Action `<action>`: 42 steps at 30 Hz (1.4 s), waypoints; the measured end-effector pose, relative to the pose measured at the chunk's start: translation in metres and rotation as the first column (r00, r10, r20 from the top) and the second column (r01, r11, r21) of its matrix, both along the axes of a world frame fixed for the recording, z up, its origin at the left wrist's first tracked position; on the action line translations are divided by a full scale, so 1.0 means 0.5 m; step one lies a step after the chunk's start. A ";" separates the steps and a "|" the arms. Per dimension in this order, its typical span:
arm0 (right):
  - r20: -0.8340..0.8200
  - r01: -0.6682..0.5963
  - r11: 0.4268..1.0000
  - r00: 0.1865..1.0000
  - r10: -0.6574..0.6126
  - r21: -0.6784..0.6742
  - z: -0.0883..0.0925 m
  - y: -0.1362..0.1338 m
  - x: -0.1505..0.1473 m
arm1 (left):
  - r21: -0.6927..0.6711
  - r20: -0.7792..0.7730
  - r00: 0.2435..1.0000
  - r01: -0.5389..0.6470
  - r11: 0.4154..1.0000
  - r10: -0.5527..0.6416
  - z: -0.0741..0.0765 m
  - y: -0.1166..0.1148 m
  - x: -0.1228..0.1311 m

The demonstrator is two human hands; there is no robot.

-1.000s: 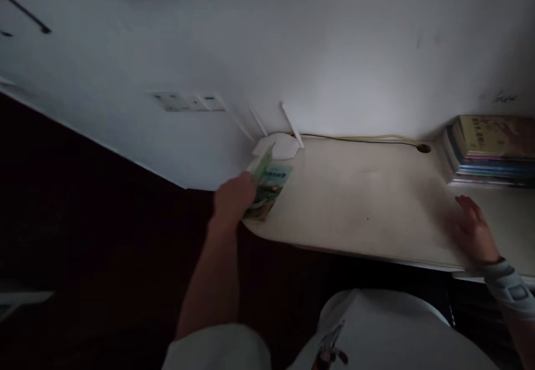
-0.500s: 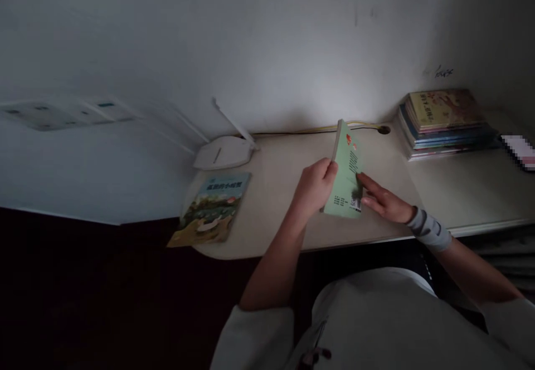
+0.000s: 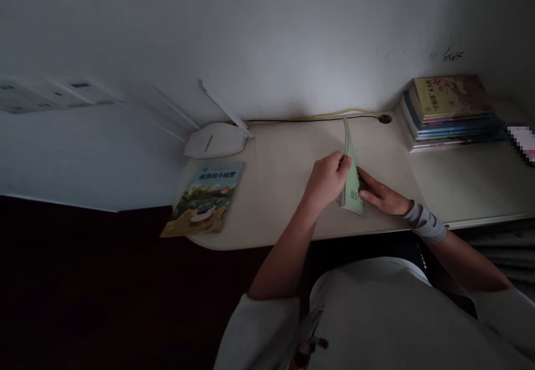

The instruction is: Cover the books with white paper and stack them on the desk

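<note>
A thin paperback book (image 3: 353, 183) with a pale green cover stands upright, almost edge-on to me, above the desk. My left hand (image 3: 330, 178) is closed around its left, page-block side, with the thumb on top. On the other side my right hand (image 3: 384, 194), with a grey band at the wrist, has its fingers and thumb at the book's right edge; the fingertips are partly hidden in shadow. Left of both hands, a picture book (image 3: 209, 197) with a blue, green and yellow cover lies flat at the desk's rounded corner.
A stack of books (image 3: 451, 113) stands against the wall at the right, near a pixelated phone-like object (image 3: 522, 139). A white router (image 3: 217, 140) with raised antennas sits at the desk's back left. Cables (image 3: 313, 117) run along the wall to a round hole (image 3: 385, 118). The desk (image 3: 284, 191) is pale.
The green book has turned more edge-on, so less of its cover shows. My left hand has moved right, closer to my right hand. The view has shifted slightly.
</note>
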State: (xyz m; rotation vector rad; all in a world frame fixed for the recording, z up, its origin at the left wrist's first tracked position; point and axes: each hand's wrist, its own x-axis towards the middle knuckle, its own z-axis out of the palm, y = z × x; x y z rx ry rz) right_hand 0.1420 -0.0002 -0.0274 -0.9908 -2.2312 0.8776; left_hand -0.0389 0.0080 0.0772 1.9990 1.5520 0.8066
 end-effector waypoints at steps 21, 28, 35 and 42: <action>-0.161 0.107 0.991 0.980 -0.119 -0.083 0.015 0.000 0.016 | -0.157 0.428 0.903 0.113 0.981 -0.035 -0.074 0.020 -0.013; -0.118 0.180 0.984 0.976 -0.181 -0.012 0.169 -0.006 0.013 | -0.055 0.059 0.998 0.013 0.998 -0.010 -0.017 0.008 -0.031; 0.027 0.337 0.941 0.941 -0.337 -0.019 0.161 0.012 0.107 | -0.102 0.190 0.981 0.043 0.994 -0.023 -0.048 0.010 -0.080; 0.190 0.541 0.840 0.828 -0.527 -0.025 0.040 0.025 0.165 | -0.238 0.246 0.961 -0.064 0.969 0.123 -0.168 0.012 -0.175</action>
